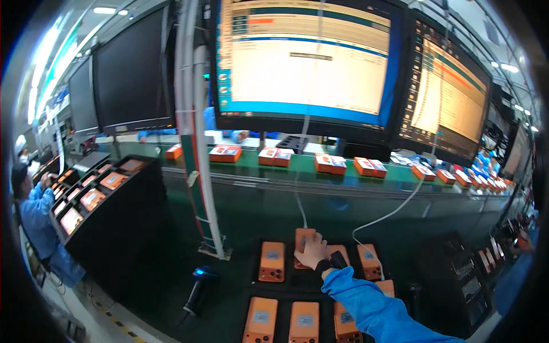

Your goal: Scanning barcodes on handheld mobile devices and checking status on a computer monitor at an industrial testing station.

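Observation:
My right hand [311, 251], in a blue sleeve [372, 300] with a black band at the wrist, rests over an orange phone [306, 232] with its fingers bent around it. A white cable [303, 216] reaches that phone's far end. Just left lies another orange phone [272, 260], back up, with a pale label and camera lenses at its near end. On the right, a second white cable [355, 230] runs down to an orange phone [369, 257]. Nearer, more orange phones [305, 321] lie in dark trays, some partly hidden by my forearm. My left hand is out of view.
A handheld scanner [195, 291] with a blue light stands left. Behind, orange-and-white boxes [274, 156] line a green conveyor [246, 171] below two lit monitors [303, 63]. A pole [200, 143] rises left of the hand. A black rack [114, 200] and a person [43, 223] are far left.

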The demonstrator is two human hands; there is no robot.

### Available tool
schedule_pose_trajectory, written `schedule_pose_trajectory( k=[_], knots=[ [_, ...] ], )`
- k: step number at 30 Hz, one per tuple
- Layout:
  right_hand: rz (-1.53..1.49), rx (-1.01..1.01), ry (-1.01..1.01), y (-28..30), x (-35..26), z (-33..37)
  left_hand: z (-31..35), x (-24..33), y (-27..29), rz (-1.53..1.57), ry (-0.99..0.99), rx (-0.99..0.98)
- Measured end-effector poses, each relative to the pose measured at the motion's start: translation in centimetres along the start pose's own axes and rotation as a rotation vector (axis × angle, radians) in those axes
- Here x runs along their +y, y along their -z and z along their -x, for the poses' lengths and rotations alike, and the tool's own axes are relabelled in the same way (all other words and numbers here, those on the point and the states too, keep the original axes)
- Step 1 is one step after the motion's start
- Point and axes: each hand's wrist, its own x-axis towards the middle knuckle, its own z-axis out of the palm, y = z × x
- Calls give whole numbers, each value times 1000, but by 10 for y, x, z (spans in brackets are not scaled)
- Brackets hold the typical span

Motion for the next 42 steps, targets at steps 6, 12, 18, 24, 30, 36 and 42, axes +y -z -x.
schedule_pose_trajectory(
  k=[6,12,18,24,30,36,42],
  knots=[
    [-24,-50,-173,19,-11,-9,-5,167,63,553,-571,202],
    [-1606,-99,-30,41,9,17,-132,220,61,526,-620,18],
    [-2078,-372,21,80,-5,78,-260,254,3,732,-274,-259],
    [-1807,-190,88,79,24,84,-267,238,-28,1229,-247,-669],
    [-2299,-341,143,82,42,92,-252,231,-35,1263,-131,-784],
    [-2338,-145,165,74,49,96,-237,240,-36,1088,-294,-701],
    [-2392,-100,-86,69,79,95,-230,243,-41,879,-345,-606]
  ],
)
